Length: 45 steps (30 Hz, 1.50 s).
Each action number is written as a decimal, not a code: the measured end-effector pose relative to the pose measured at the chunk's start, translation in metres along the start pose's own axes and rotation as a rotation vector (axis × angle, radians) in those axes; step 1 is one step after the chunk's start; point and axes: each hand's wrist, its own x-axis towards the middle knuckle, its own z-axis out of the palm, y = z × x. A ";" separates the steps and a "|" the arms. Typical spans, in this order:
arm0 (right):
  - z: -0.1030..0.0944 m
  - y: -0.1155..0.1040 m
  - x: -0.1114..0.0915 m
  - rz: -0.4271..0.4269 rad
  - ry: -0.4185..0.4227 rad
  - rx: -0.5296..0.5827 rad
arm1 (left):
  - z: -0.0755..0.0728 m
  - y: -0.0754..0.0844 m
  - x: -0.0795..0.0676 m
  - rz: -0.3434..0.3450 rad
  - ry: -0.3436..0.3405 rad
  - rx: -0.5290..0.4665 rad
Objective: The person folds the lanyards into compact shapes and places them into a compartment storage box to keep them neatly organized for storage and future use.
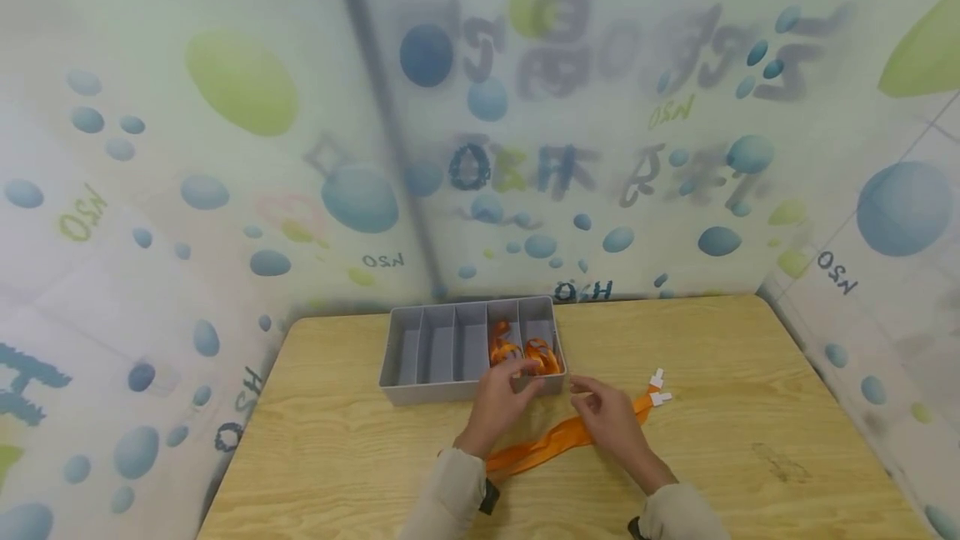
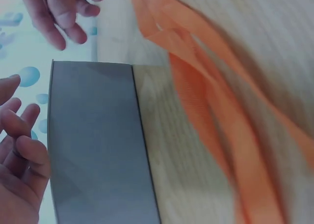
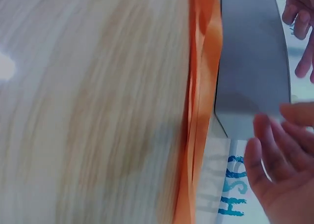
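My left hand hovers at the front edge of a grey divided box, by its right-hand compartments. Coiled orange lanyards lie in the two rightmost compartments, partly hidden behind the fingers. Just right of the box, my right hand hangs with loosely bent fingers. Both wrist views show nothing held: the left hand and the right hand have relaxed, part-curled fingers. Flat orange lanyards stretch across the table below the hands, with white plastic ends at the right.
Three compartments on the box's left side hold nothing visible. The wooden table runs up to a patterned curtain wall close behind the box. A dark outline mark shows on the tabletop at right.
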 end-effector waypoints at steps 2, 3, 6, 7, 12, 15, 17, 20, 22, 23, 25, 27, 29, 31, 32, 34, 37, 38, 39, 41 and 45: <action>-0.002 0.001 -0.003 -0.014 -0.080 -0.027 | 0.000 -0.002 -0.006 0.013 -0.015 -0.014; -0.003 0.001 -0.005 -0.028 -0.124 -0.040 | 0.000 -0.004 -0.008 0.020 -0.024 -0.013; -0.004 0.003 -0.009 -0.071 -0.249 -0.087 | 0.001 -0.010 -0.016 0.014 -0.065 -0.008; -0.004 0.004 -0.010 -0.081 -0.278 -0.105 | 0.002 -0.012 -0.019 0.007 -0.085 -0.007; -0.002 0.006 -0.014 -0.115 -0.343 -0.160 | 0.007 -0.022 -0.031 -0.036 -0.185 -0.013; -0.001 0.007 -0.016 -0.135 -0.334 -0.152 | 0.009 -0.024 -0.037 -0.081 -0.231 -0.042; 0.000 0.008 -0.017 -0.148 -0.324 -0.138 | 0.009 -0.025 -0.040 -0.102 -0.245 -0.060; 0.000 0.010 -0.019 -0.165 -0.309 -0.111 | 0.010 -0.026 -0.044 -0.096 -0.251 -0.068; 0.001 0.010 -0.021 -0.157 -0.310 -0.107 | 0.010 -0.026 -0.046 -0.087 -0.260 -0.064; 0.001 0.011 -0.021 -0.150 -0.314 -0.111 | 0.010 -0.027 -0.046 -0.083 -0.268 -0.060; 0.002 0.011 -0.022 -0.140 -0.319 -0.123 | 0.011 -0.029 -0.048 -0.081 -0.285 -0.056; 0.002 0.012 -0.023 -0.134 -0.325 -0.132 | 0.011 -0.030 -0.050 -0.091 -0.310 -0.045; 0.002 0.012 -0.023 -0.134 -0.331 -0.133 | 0.012 -0.032 -0.053 -0.095 -0.330 -0.031; 0.003 0.013 -0.024 -0.132 -0.336 -0.130 | 0.014 -0.033 -0.054 -0.095 -0.342 -0.011; 0.003 0.013 -0.024 -0.129 -0.338 -0.130 | 0.014 -0.034 -0.055 -0.087 -0.344 0.003; 0.004 0.013 -0.024 -0.131 -0.341 -0.142 | 0.016 -0.036 -0.057 -0.058 -0.342 0.030; 0.005 0.014 -0.024 -0.134 -0.346 -0.160 | 0.018 -0.039 -0.059 -0.028 -0.337 0.069; 0.006 0.013 -0.024 -0.135 -0.348 -0.160 | 0.019 -0.041 -0.060 -0.022 -0.336 0.078; 0.006 0.013 -0.024 -0.136 -0.349 -0.164 | 0.019 -0.041 -0.060 -0.012 -0.335 0.087; 0.006 0.013 -0.025 -0.139 -0.351 -0.166 | 0.020 -0.042 -0.061 0.003 -0.334 0.105; 0.007 0.013 -0.025 -0.144 -0.352 -0.175 | 0.019 -0.040 -0.061 0.027 -0.331 0.135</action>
